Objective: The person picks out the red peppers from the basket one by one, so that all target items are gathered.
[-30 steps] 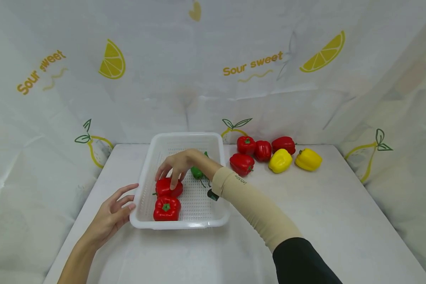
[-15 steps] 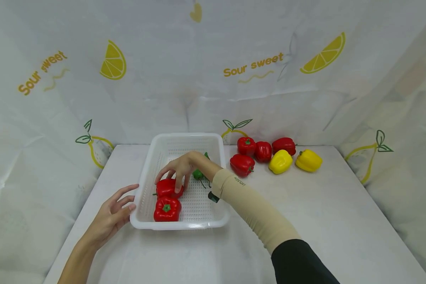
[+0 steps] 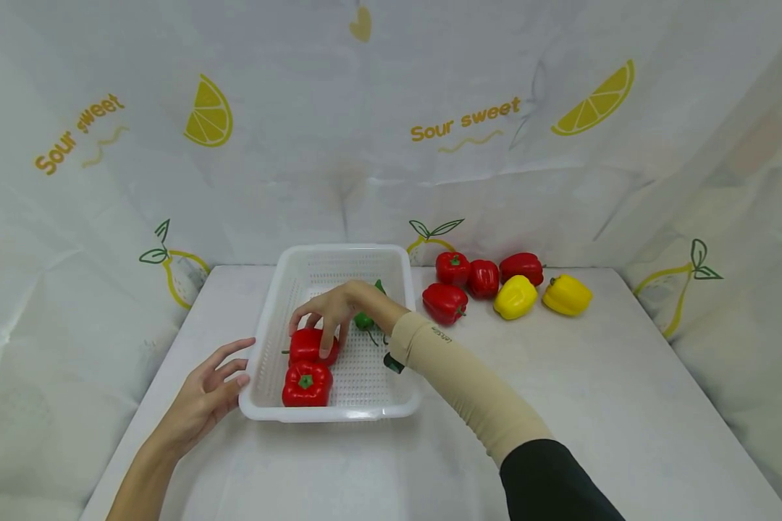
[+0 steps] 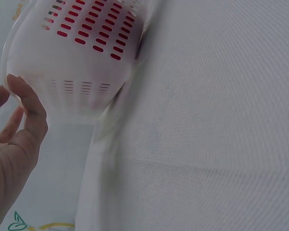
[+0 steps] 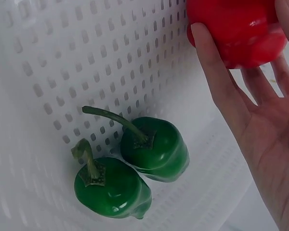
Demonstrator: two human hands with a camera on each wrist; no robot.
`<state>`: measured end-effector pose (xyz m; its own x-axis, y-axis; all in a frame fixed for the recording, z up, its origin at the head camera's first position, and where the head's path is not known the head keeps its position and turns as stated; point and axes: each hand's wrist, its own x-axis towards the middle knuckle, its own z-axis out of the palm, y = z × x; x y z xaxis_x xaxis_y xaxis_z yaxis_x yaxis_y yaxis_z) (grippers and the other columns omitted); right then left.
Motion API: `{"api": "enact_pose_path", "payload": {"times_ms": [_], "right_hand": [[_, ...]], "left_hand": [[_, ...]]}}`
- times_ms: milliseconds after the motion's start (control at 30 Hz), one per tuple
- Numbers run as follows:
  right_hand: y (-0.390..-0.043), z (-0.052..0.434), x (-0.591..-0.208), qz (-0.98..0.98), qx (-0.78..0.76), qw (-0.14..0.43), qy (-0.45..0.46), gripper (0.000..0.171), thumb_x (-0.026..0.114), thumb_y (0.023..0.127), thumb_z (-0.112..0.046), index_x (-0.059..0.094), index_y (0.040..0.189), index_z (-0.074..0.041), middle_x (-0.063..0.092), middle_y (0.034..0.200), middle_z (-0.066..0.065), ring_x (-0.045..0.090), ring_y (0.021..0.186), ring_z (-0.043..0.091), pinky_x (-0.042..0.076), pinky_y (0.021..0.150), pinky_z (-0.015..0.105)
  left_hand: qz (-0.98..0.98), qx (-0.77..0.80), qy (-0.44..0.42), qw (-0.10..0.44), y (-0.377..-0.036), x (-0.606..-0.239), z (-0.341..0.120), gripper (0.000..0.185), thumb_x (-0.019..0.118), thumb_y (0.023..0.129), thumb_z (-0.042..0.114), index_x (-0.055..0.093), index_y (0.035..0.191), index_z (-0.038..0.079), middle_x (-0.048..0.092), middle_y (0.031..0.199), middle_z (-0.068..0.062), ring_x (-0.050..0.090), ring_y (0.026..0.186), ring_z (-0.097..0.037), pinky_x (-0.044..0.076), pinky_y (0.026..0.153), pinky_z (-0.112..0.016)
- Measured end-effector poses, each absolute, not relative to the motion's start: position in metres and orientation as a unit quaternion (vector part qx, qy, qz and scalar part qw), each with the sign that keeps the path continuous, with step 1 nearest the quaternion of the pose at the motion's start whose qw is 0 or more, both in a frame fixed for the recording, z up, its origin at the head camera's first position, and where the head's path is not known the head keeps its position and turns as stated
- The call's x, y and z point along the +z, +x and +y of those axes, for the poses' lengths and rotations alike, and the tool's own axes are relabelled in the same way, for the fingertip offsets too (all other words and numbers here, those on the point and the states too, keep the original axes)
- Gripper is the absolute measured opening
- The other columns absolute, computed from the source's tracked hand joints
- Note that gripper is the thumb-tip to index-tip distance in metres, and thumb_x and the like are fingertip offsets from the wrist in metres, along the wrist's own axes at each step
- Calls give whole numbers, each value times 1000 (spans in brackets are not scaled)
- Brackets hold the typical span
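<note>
Red pepper (image 3: 308, 345) lay inside the white basket (image 3: 265, 329) on the worktop (image 3: 560, 405), just behind a second red pepper (image 3: 306, 383). From the head view, the right hand (image 3: 331, 307) reached over the basket with its fingers (image 3: 327, 340) spread and bent down onto that pepper, touching its top and sides. The left hand (image 3: 205, 398) rested at the basket's near left corner, fingers straight and loosely parted, their tips against the rim. Four more red peppers (image 3: 444, 301) and two yellow peppers (image 3: 515, 295) lay grouped on the worktop to the right of the basket, well apart from both hands.

From the left wrist view, the left hand (image 4: 14, 159) showed relaxed fingers (image 4: 31, 108) touching the slotted basket wall (image 4: 72, 62), holding nothing.

From the right wrist view, the right hand (image 5: 260, 115) cupped the red pepper (image 5: 238, 29), fingers (image 5: 212, 67) stretched along its side. Two green peppers (image 5: 135, 168) lay side by side, touching, on the perforated floor just beside the palm.
</note>
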<state>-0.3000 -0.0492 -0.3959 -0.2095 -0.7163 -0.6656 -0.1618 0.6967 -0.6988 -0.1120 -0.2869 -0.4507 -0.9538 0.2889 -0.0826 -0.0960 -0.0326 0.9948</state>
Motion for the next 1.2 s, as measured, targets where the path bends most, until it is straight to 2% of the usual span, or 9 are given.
{"api": "enact_pose_path", "payload": {"times_ms": [533,833,1200], "right_hand": [[-314,-34,-381,720,-317,523,-327,72,84,69,-6,50,127,-32,50,134,-3,51,124,23,58,87,47],[-321,-23,-360,709,-347,494,-365,73,82,72,-6,46,132,-29,49,137,0,52,126,27,59,86,45],[-331,-3,-338,698,-385,469,-381,71,80,74,-7,46,132,-29,50,136,2,52,126,30,57,89,47]], "left_hand": [[686,712,75,133,-112,-450,-287,60,48,99,4,22,152,15,57,126,-3,64,110,-13,58,88,-34],[694,704,69,132,-111,-450,-286,60,49,99,6,23,152,17,57,127,-2,63,111,-14,58,89,-34],[685,713,69,135,-111,-451,-287,60,48,98,5,23,152,16,56,127,-6,64,110,-14,58,89,-34]]}}
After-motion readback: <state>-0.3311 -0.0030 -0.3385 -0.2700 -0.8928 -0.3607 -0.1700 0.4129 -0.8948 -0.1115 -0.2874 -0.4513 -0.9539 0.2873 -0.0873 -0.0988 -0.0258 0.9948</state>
